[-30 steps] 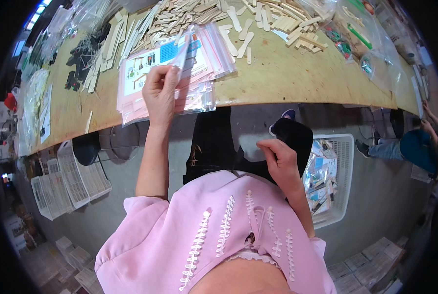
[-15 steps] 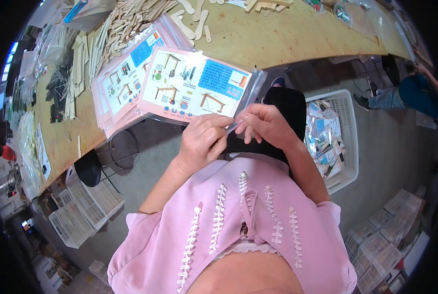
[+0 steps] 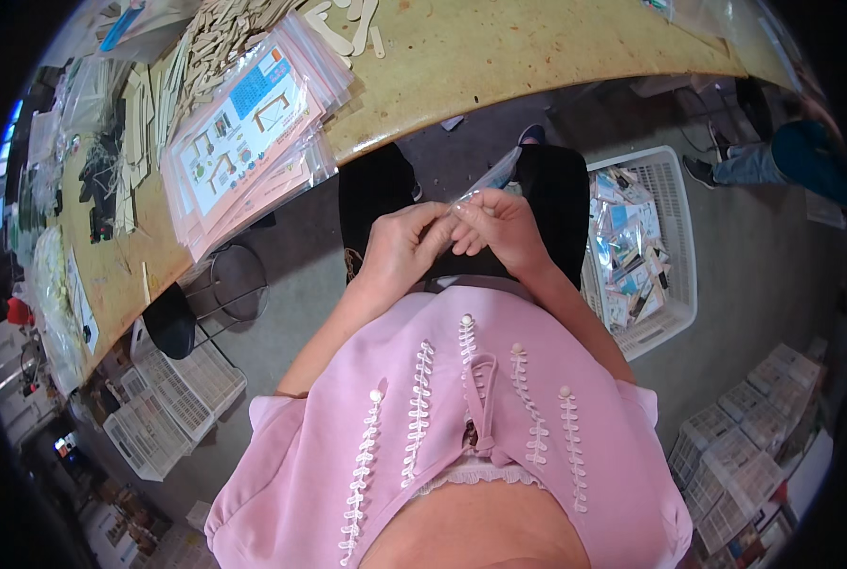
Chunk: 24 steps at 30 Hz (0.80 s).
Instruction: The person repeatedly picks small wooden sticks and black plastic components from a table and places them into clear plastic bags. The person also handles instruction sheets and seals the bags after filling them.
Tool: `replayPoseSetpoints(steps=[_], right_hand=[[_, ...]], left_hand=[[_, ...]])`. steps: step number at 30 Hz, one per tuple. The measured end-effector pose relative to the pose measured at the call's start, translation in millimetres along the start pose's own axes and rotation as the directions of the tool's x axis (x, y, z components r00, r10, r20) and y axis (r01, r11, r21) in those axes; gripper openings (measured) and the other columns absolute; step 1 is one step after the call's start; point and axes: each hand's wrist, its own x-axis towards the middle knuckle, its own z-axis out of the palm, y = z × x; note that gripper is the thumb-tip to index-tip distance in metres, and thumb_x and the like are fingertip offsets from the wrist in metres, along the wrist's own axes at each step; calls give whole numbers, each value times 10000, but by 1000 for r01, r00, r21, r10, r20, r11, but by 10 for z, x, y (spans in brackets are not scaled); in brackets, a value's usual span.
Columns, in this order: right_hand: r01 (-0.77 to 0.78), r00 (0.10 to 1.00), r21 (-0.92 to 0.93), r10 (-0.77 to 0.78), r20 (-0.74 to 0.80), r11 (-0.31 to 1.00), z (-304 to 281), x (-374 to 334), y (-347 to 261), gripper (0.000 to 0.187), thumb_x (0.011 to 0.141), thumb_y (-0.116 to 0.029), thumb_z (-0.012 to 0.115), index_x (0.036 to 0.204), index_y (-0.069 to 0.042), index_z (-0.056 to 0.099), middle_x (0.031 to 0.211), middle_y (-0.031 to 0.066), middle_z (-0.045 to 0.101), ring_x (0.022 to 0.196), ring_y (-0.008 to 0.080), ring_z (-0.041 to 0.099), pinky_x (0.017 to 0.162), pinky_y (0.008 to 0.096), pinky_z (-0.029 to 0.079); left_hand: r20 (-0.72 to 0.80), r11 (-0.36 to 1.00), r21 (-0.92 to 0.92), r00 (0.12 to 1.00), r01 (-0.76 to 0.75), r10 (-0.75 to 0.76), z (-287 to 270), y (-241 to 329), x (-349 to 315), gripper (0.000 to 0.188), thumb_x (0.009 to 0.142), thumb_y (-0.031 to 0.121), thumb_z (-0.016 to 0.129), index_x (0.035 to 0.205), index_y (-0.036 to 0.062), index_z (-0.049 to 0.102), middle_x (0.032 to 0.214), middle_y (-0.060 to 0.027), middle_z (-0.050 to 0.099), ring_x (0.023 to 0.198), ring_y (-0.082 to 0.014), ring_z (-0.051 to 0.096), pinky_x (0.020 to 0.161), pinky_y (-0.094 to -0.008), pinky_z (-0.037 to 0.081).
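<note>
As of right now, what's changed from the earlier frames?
The left hand took a flat bag off the stack of bags and drew it rightward, clear of the table. The right hand, empty at first, came in and took hold too. The bag has since tipped from face-up to nearly edge-on.

Unchanged: the stack at the table edge; the white basket at right.

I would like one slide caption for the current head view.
Left hand and right hand pinch a plastic packet beside a table bearing stacked pink-bordered packets.
</note>
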Motion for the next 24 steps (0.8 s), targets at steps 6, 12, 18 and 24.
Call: replayPoseSetpoints(steps=[6,12,18,24], right_hand=[[-73,993,-76,80,86,994,-13,-58,3,243,1036,-189,664,872,-11,686,713,75,712,610,120,700,553,242,547],[503,787,-750,-586,192,430,167,-270,-384,144,923,-190,783,989,-76,726,910,92,732,661,243,709,601,352,563],[398,883,-914,-301,361,72,189,-252,-846,408,837,-102,803,1220,-78,662,1114,109,696,890,353,712,738,461,564],[590,761,-806,-372,531,56,274,-104,-890,116,803,20,742,901,-42,738,820,107,597,786,315,613,690,418,509]], left_hand=[[-229,947,-293,952,131,-203,2,-231,135,153,1049,99,616,1028,-7,724,918,-47,710,813,-101,634,713,-281,509],[-332,989,-145,941,16,-64,-85,-217,165,119,988,99,664,969,6,736,958,-164,722,872,-280,709,793,-377,557],[-281,970,193,939,-145,197,-415,12,31,114,958,144,684,952,31,690,883,-159,674,858,-382,679,735,-466,547],[-36,993,63,994,-99,102,-1191,158,-152,99,972,127,719,1021,48,752,898,-112,728,839,-243,721,753,-361,566]])
